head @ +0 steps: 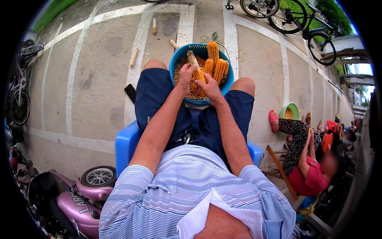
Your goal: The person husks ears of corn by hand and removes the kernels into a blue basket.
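Observation:
Between my knees stands a blue plastic bucket (176, 53) with a slotted rim, holding loose corn kernels (181, 69) and several ears of dried corn (219, 69). Over it I hold a partly shelled corn cob (194, 61), its upper end bare and pale, its lower end still covered with yellow kernels. My left hand (185, 76) grips the cob around its middle. At the lower, kernel-covered end, my right hand (209, 87) has its fingers and thumb on the same cob. The palm side of both hands is partly hidden.
Bare cobs (134, 57) lie on the concrete floor ahead and to the left. A black phone (130, 93) is beside my left thigh. I sit on a blue plastic chair (126, 143). A pink scooter (79, 209) stands behind left; a seated person (310, 173) and a green basin (295, 107) are at right.

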Available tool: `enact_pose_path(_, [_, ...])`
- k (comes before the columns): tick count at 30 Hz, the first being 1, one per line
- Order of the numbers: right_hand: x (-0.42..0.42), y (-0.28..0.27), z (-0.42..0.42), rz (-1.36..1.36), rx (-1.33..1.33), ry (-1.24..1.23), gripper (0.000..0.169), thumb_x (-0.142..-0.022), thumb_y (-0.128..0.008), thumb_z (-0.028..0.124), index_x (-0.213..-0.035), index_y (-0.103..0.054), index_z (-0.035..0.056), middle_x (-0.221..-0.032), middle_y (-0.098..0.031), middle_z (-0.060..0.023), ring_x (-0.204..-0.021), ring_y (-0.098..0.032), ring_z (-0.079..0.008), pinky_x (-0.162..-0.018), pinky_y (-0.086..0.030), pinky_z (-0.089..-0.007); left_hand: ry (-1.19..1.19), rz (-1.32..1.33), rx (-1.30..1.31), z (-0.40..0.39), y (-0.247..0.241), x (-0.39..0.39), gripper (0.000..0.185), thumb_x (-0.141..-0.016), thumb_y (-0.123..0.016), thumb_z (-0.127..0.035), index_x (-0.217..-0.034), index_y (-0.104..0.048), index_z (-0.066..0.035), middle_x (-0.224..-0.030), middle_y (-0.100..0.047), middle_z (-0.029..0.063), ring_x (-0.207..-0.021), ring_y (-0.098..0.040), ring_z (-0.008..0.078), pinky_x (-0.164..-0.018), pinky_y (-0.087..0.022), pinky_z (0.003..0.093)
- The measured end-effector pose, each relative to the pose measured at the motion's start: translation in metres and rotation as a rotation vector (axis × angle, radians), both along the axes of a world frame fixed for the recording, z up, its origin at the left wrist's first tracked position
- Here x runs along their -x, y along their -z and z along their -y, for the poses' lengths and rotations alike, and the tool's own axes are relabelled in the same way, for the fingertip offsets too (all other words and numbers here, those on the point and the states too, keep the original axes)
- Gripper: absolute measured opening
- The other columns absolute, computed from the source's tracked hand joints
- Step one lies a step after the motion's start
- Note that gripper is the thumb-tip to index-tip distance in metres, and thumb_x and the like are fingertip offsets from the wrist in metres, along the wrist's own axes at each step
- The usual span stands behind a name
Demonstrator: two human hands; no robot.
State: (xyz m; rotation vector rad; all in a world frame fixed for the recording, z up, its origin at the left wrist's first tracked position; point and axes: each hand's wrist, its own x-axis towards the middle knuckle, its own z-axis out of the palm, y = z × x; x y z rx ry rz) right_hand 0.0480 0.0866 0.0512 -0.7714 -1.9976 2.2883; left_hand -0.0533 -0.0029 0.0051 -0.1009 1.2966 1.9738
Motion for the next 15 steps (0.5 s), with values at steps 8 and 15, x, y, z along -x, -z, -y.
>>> enact_pose_path(8, [-0.002,0.041,-0.002,-0.021,-0.74,-0.074,0.035,-0.079,-0.068,0.016,-0.107,-0.056,-0.0007,-0.092,-0.067,-0.02,-0.088,-0.067,-0.0303,-0.076,-0.051,-0.0392,-0.059,-0.004,-0.105,-0.002,0.018,-0.002,0.024,-0.093,-0.064,-0.02,-0.111,-0.059,-0.006,-0.102,-0.069,0.0056,-0.084,-0.065,0.0117,-0.075,-0.054,0.0274])
enact_pose_path(15, [-0.002,0.045,0.001,0.026,-0.692,-0.041,0.043,-0.077,-0.069,0.017,-0.114,-0.056,-0.0002,-0.094,-0.065,-0.0289,-0.094,-0.064,-0.043,-0.081,-0.051,-0.0472,-0.114,-0.05,0.027,-0.003,0.004,-0.007,0.022,-0.09,-0.069,-0.02,-0.102,-0.063,-0.003,-0.095,-0.07,0.0062,-0.08,-0.065,0.0125,-0.073,-0.052,0.0264])
